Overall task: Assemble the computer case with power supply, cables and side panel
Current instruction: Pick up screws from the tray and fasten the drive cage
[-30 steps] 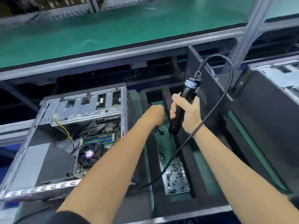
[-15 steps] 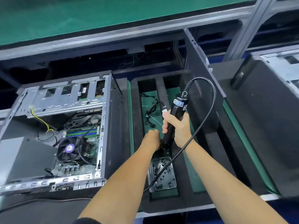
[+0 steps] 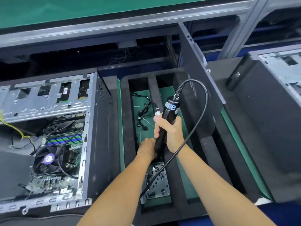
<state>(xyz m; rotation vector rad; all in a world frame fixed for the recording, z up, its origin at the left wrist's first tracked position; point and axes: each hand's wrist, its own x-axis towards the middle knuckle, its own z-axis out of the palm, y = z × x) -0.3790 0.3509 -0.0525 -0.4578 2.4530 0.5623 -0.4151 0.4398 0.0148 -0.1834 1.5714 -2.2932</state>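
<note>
Left of the foam tray: open case (image 3: 53, 136) lying on its side on the bench, interior upward, drive cage along the far edge, fan (image 3: 48, 159) and board in the middle, yellow wire (image 3: 14, 129) looping at the left edge, black wall facing the tray

Just right of the case: black foam tray (image 3: 128, 128) with green floor and long slots; loose black cables (image 3: 143, 111) at the far end of one slot, metal dish (image 3: 160, 181) of small black screws at the near end

Over the dish's far end: right grip (image 3: 169, 132) clenched round a black electric screwdriver (image 3: 169, 115), held near upright and leaning slightly away at the top, tip hidden behind the left grip; cord (image 3: 202, 115) arching from the top, down to the right, then crossing the dish toward the near edge

Beside the tool's lower end: left grip (image 3: 146, 149), back of the hand up, fingers curled down out of view at the tip; cannot tell whether anything is held

Standing on edge in the tray's right slot: dark side panel (image 3: 200, 82)

Far right: second case (image 3: 268, 119), black side up

Beyond: metal rail and a green shelf (image 3: 65, 10)
</note>
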